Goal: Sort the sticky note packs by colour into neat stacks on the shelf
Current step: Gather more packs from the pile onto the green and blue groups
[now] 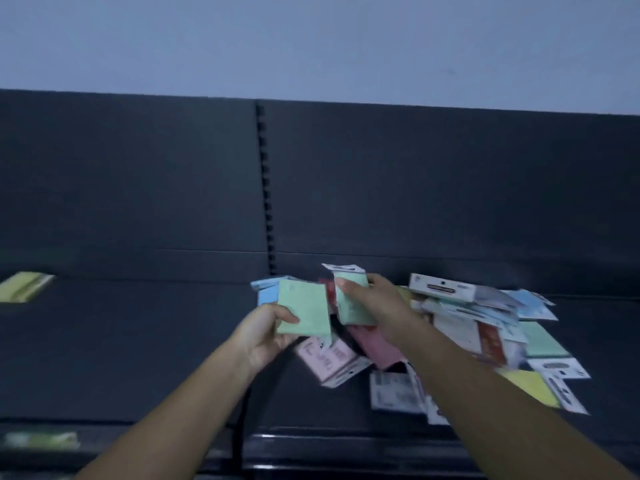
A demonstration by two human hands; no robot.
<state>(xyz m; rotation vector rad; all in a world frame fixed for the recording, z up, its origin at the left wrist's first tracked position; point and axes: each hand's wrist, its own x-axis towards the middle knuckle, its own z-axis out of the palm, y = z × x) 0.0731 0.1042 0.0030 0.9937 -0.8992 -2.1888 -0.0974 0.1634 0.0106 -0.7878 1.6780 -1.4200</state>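
My left hand (pixel 266 332) grips a green sticky note pack (pixel 304 306) above the dark shelf (pixel 121 341). Just to its right, my right hand (pixel 374 299) holds a second green pack (pixel 351 296) with a white header card on top. Both packs hover side by side over the left edge of a loose pile of mixed packs (pixel 467 327) in blue, pink, red, green, yellow and white. A pink pack (pixel 327 358) lies directly under my hands. A blue pack (pixel 266 294) shows behind the left green one.
A yellow stack (pixel 24 285) sits at the shelf's far left. A slotted upright (pixel 266 188) divides the dark back panel. The shelf's front rail (pixel 311 441) runs below my forearms, with a greenish label (pixel 41 439) at its left.
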